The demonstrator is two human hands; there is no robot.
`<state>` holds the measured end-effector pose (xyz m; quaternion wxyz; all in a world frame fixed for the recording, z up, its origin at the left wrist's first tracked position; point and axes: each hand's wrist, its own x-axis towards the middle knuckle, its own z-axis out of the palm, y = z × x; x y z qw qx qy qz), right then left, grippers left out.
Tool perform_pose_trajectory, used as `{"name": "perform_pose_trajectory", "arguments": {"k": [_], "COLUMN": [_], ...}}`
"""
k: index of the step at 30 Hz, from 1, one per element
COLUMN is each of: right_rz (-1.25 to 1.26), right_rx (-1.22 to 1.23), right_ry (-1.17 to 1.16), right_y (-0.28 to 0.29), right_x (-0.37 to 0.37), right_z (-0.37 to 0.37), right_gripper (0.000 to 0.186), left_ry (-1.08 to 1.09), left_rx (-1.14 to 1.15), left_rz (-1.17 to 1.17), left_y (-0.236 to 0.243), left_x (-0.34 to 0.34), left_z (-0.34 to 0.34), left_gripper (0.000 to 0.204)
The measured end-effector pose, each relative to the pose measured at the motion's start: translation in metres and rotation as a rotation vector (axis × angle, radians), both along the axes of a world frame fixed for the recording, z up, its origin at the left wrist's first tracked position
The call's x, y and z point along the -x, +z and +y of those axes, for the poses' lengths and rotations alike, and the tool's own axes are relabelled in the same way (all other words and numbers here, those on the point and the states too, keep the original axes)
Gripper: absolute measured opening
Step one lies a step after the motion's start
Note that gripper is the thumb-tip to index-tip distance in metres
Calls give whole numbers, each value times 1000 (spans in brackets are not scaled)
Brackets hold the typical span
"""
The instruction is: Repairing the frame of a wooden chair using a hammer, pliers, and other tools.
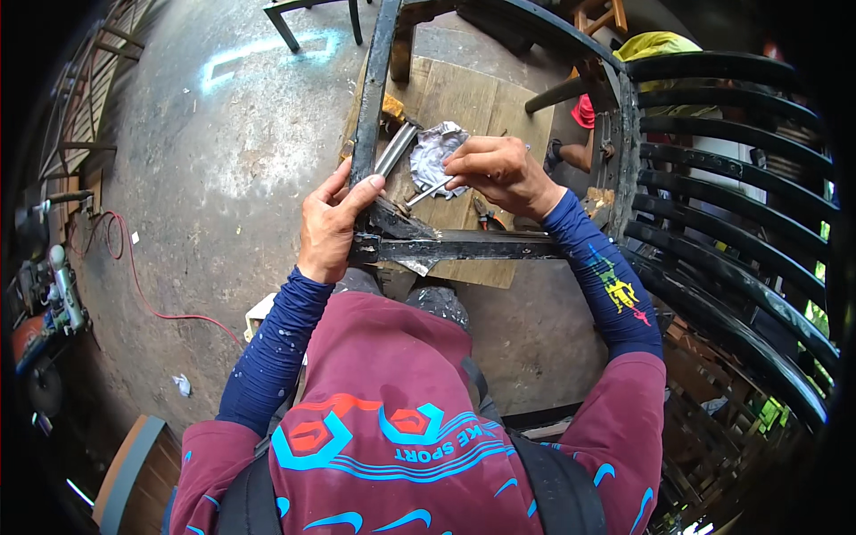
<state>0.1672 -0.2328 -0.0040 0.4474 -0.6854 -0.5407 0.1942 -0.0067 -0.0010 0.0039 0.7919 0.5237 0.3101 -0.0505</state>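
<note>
A black wooden chair frame lies tipped in front of me, its slatted side to the right. My left hand is closed round the frame's left rail, near the corner, with the thumb on top. In my right hand, the fingers pinch a slim metal tool; its far end is hidden in my grip, so its exact kind does not show. The tool slants down toward a wooden corner brace, its lower tip at or very near it. Just behind lie a crumpled white cloth and a long silvery metal bar.
A wooden board lies under the frame, with orange-and-black-handled pliers on it. Curved black slats rise at the right. A red hose crosses the floor at left. Part of another person's limb shows beyond the frame.
</note>
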Motion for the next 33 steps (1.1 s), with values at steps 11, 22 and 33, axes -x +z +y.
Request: {"name": "perform_pose_trajectory", "arguments": {"k": [11, 22, 33], "right_rz": [578, 248, 421], "right_rx": [557, 843, -9], "right_ry": [-312, -56, -69], "right_y": [41, 82, 0], "right_x": [12, -3, 8], "right_z": [24, 44, -9], "right_gripper": [20, 38, 22], "left_ry": [140, 186, 120], "left_rx": [-51, -159, -141], "left_rz": [-17, -23, -67], "left_y": [-10, -13, -15], "left_x": [2, 0, 8], "left_z": [-3, -6, 1], "left_gripper": [49, 45, 50]}}
